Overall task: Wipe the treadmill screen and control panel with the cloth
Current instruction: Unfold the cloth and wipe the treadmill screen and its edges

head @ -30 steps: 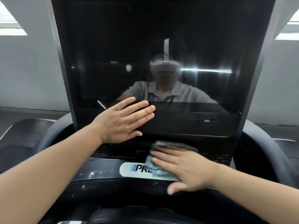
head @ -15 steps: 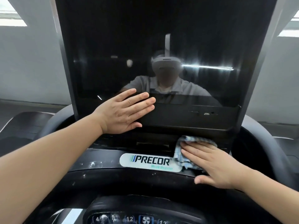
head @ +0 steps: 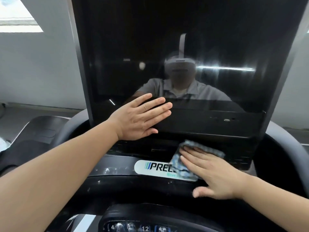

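Observation:
The tall black treadmill screen fills the middle of the view and reflects a person. My left hand lies flat with fingers spread on the screen's lower left part, holding nothing. Below the screen runs the dark control panel with a white PRECOR label. My right hand presses flat on a blue patterned cloth, which covers the right end of the label. Most of the cloth is hidden under the palm and fingers.
A row of number buttons sits at the bottom edge of the view. Curved grey handrails wrap both sides of the console. A grey wall stands behind, with a window at the upper left.
My right hand slid the cloth right along the panel, then back left over the end of the label. My left hand stayed on the screen.

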The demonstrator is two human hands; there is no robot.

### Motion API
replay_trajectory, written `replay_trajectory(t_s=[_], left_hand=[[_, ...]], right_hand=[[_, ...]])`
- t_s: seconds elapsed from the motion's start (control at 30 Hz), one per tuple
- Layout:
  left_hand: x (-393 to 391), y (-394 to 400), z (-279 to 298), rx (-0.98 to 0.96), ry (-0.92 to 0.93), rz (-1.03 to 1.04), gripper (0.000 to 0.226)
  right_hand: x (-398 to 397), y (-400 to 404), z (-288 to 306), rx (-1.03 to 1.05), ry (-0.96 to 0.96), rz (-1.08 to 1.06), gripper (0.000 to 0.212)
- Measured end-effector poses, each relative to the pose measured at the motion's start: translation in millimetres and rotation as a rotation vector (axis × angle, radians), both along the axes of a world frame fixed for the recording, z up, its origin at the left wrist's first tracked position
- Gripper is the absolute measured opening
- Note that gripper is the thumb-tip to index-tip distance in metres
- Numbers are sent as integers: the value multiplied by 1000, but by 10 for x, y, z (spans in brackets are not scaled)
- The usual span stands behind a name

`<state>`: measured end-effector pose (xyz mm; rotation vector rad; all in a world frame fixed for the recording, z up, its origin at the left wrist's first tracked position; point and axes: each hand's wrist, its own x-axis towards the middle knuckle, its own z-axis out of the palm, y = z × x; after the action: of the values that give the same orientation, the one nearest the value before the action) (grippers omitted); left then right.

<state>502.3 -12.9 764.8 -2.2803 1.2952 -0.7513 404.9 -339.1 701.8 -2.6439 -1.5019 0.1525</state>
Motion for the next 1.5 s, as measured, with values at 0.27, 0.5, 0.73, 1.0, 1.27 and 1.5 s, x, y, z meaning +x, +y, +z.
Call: replay_trajectory(t_s=[0.27,0.5,0.73,1.0,1.27,1.5], left_hand=[[20,21,-22,-9,8,-20,66],[-3,31,11,-1,1,4,67],[-11,26,15,-8,5,0,65],[-10,6,20,-15,6,7,65],[18,17,-25,-47,-12,-24,63],[31,17,-47,-79,-20,-43,63]], right_hand=[[139,1086,153,118,305,-28,95],[-176,-419,40,149,219,-270,60],[-373,-1011,-72,60,76,-262,84],[-84,67,-86,91,-46,-101,79],[-312,-833,-274,34,-119,-338,75],[-562,-1137,-333,118,-88,-527,67]])
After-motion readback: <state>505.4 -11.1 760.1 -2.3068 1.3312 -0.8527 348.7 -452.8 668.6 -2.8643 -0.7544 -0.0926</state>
